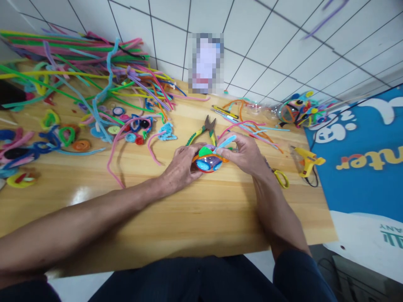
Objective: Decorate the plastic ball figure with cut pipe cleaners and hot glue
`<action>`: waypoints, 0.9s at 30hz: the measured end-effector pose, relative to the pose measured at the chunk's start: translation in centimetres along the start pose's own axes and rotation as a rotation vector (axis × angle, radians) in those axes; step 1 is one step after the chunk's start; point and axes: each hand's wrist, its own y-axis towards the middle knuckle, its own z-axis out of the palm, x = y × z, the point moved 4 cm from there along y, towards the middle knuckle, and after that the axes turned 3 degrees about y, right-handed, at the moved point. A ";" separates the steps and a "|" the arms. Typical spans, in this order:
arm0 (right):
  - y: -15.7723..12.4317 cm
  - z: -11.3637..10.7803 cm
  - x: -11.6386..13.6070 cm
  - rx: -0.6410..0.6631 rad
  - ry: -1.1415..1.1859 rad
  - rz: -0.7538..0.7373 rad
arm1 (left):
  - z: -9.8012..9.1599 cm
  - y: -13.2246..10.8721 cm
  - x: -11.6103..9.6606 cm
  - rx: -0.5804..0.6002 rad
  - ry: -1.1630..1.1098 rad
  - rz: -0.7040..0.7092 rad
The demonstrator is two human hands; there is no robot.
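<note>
My left hand (181, 167) is closed around the left side of a small round ornament (209, 163) with a clear shell, orange and green trim and blue pieces inside. Pinched in my right hand (244, 153) is a light blue pipe cleaner (227, 141), its lower end at the top of the ornament. Just beyond both hands lie pliers (208, 127) with yellow-green handles, jaws apart and pointing away. Scissors with a yellow handle (281, 178) lie right of my right wrist, partly hidden by it.
A yellow glue gun (306, 161) with a black cord lies at the right. Bundled pipe cleaners (82, 52) and coiled pieces (66, 136) cover the left. A blurred phone (206, 63) leans on the tiled wall. Decorated clear balls (297, 111) stand at the back right.
</note>
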 end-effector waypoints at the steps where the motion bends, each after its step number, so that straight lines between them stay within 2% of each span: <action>1: 0.0 0.0 0.0 -0.002 -0.003 -0.005 | 0.0 0.0 0.0 0.002 0.002 0.001; 27: -0.1 0.3 0.7 -0.020 -0.038 -0.018 | 0.1 0.0 0.2 -0.004 -0.019 0.010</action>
